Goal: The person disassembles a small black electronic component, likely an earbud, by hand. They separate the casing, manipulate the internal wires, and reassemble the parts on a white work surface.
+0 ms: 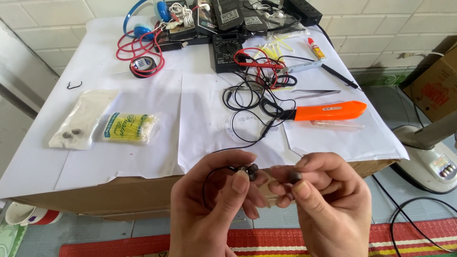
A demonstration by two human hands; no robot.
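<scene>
Both hands work just below the paper-covered table (143,157), left hand (214,204) pinching a small earbud (248,170) on its black cable, right hand (323,200) clamped on a dark ear tip (295,177), which probably wants squaring up before pressing on.

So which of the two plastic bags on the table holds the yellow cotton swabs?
The right-hand bag, lying nearer the table's middle. Its yellow contents set it apart from the clear bag to its left, which holds only two small dark round bits.
</scene>
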